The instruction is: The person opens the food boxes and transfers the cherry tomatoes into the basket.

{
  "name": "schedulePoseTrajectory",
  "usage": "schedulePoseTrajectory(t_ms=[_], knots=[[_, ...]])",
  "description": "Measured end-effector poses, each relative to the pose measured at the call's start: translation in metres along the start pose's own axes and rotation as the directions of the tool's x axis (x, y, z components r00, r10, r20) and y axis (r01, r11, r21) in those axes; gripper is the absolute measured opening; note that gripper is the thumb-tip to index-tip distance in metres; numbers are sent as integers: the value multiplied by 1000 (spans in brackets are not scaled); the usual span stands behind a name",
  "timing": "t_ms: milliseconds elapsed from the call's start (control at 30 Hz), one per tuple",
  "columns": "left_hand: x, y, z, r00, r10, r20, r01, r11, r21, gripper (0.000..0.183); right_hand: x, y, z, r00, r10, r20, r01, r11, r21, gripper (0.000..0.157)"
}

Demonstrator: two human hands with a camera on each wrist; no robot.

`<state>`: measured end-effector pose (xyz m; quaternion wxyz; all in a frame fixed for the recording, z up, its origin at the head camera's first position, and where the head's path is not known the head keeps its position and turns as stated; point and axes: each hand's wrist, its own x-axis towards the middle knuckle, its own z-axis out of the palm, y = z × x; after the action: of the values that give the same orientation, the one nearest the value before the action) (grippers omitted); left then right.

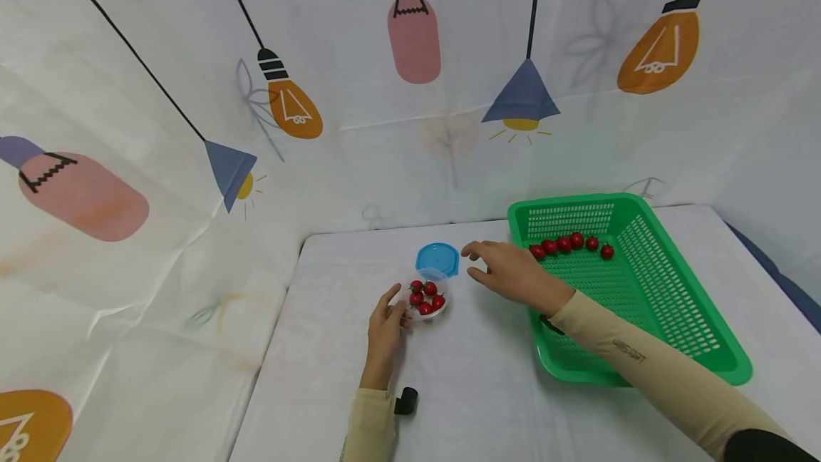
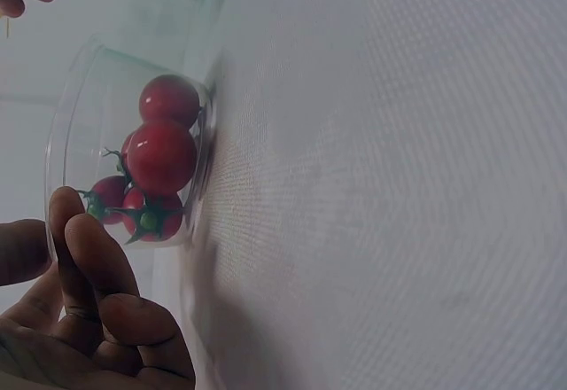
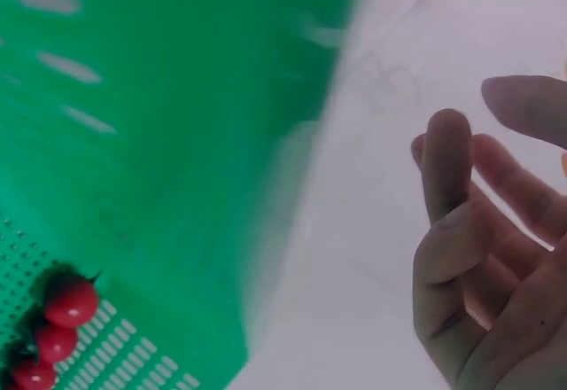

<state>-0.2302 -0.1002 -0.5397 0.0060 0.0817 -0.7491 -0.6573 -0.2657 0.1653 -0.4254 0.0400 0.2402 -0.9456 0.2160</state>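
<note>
With our left hand [image 1: 385,330] we pinch the side of a clear cup [image 2: 111,75] of cherry tomatoes [image 1: 438,302] on the desk [image 1: 474,391], while our right hand [image 1: 516,273], relaxed and unladen, hovers between a blue lid [image 1: 437,259] and a green basket [image 1: 616,298] of more tomatoes [image 1: 576,240].

From my remote station, I classify this place as a sheet-enclosed tabletop booth; I cannot determine the type of building around it. The work surface is a table draped in plain white woven cloth [image 1: 487,398]. White sheet walls [image 1: 359,184] stand along its far and left sides. I read them as hung material by the creases at left. Their print shows orange light bulbs [image 1: 661,52], blue conical lamps [image 1: 521,95] and pink rounded bottle-like shapes [image 1: 413,38] on black cords.
</note>
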Motion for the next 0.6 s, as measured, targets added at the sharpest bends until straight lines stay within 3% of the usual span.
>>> schedulePoseTrajectory(t_ms=[67, 300, 600], knots=[[-1, 3, 0, 1000, 0, 4, 0, 1000, 2, 43, 1, -4, -1, 1000, -3, 3, 3, 1000, 1, 34], [-19, 39, -3, 1000, -2, 31, 2, 1000, 0, 43, 7, -16, -4, 999, -42, -11, 42, 999, 18, 32], [-19, 37, -4, 999, -11, 31, 11, 1000, -15, 42, 25, -34, 5, 998, 2, 70, -6, 998, 68, 34]])
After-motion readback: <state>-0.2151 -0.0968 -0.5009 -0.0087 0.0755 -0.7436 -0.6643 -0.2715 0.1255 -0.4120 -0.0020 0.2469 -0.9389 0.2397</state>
